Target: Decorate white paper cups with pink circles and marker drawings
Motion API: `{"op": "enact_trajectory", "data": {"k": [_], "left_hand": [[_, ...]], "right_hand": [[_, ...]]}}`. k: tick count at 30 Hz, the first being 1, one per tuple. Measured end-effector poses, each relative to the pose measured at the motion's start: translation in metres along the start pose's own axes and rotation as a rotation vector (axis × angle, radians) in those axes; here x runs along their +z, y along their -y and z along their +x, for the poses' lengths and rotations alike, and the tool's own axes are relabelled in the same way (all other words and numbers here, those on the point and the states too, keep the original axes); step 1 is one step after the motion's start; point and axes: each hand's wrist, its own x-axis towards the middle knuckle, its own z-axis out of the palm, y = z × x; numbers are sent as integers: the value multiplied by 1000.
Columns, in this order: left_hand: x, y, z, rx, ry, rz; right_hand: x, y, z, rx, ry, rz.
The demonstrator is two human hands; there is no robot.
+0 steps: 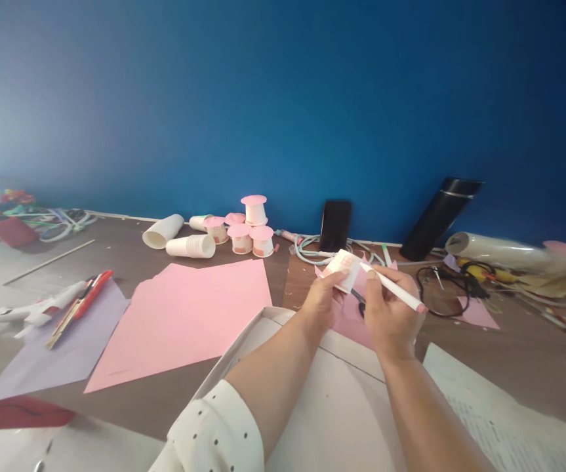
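Note:
My left hand (323, 300) grips a small white paper cup (343, 267) that is tilted and bears pink markings on its side. In my right hand (391, 314) is a white marker pen (397, 290) with a pink end; its tip points at the cup, and whether it touches cannot be made out. Beneath both hands lie pink paper pieces (354, 321) and the dark handle of a tool, partly hidden. Behind them, several decorated paper cups (241, 240) with pink round tops stand grouped, one raised on the others.
Large pink paper (189, 314) and lilac paper (76, 354) spread to the left, with a red cutter (88, 301) and a glue gun (41, 307). Stacked plain cups (189, 246) lie nearby. A phone (335, 225) and a black bottle (437, 219) lean against the blue wall.

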Motion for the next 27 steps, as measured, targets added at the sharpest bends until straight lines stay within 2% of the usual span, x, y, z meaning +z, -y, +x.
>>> {"op": "enact_trajectory", "data": {"k": [27], "left_hand": [[-3, 1, 2, -17, 0, -22]], "right_hand": [[1, -1, -3, -27, 48, -26]]}}
